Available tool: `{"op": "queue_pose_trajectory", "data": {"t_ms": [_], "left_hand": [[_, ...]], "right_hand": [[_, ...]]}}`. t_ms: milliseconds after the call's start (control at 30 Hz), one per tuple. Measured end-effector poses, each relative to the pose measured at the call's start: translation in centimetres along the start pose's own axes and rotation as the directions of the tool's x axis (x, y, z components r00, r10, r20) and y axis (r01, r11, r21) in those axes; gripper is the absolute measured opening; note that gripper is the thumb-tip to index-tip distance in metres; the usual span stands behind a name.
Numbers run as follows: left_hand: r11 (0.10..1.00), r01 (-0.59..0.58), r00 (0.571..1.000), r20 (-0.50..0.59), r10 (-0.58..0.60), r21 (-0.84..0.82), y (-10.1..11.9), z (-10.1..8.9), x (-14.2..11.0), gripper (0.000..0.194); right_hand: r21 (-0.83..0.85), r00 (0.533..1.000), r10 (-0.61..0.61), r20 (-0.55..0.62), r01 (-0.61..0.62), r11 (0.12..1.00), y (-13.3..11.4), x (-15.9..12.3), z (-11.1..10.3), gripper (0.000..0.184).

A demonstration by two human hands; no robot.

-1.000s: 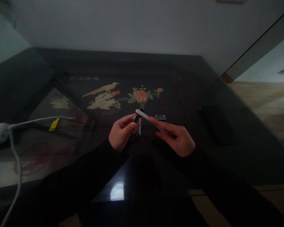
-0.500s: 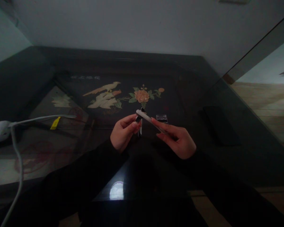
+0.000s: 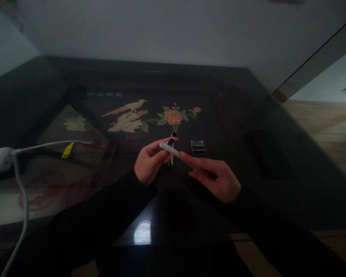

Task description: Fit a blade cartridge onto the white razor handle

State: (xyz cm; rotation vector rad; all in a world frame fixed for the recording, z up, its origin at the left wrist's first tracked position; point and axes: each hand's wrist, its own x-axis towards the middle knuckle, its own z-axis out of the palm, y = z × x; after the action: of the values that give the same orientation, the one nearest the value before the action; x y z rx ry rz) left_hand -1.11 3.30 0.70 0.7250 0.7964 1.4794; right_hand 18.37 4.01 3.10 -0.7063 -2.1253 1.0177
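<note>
My left hand (image 3: 150, 161) pinches a small black-and-silver piece (image 3: 171, 142) between thumb and fingers; its exact kind is too dark to make out. A pale strip (image 3: 172, 159) hangs below that piece. My right hand (image 3: 217, 177) grips a slim whitish bar with a rounded end (image 3: 175, 153), thumb beneath and fingers on top. The bar slants up to the left, and its tip lies in front of the left fingers and the black piece. Whether the tip touches them I cannot tell. Beyond the right fingers lies a small clear case (image 3: 198, 147) with dark contents.
A dark glossy tabletop (image 3: 233, 215) bears a bird-and-flower picture (image 3: 173, 117). To the left are a white power strip (image 3: 0, 159), its cable (image 3: 24, 207) and a yellow tag (image 3: 67, 150). A black flat rectangular object (image 3: 271, 154) lies at right. A wall stands behind.
The bar's tip has shifted left and slightly down, with my right hand moving a little lower. More of the clear case now shows. My left hand stays nearly in place.
</note>
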Motion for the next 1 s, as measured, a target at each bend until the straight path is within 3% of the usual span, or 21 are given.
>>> {"op": "queue_pose_trajectory", "data": {"t_ms": [300,567,1000], "left_hand": [[1.0,0.012,1.0,0.018,-0.012,0.001,0.0,-0.1,0.0,0.044],[0.999,0.032,0.999,-0.034,-0.032,0.007,0.0,-0.1,-0.2,0.042],[1.0,0.01,1.0,0.005,-0.01,0.007,0.1,0.0,-0.1,0.044]], "right_hand": [[-0.068,0.998,0.062,-0.031,-0.064,0.996,0.8,0.1,0.0,0.047],[-0.083,0.989,0.119,-0.088,-0.126,0.988,1.1,0.5,-0.2,0.047],[0.03,0.997,0.078,0.02,-0.079,0.996,0.5,0.0,0.1,0.047]]}}
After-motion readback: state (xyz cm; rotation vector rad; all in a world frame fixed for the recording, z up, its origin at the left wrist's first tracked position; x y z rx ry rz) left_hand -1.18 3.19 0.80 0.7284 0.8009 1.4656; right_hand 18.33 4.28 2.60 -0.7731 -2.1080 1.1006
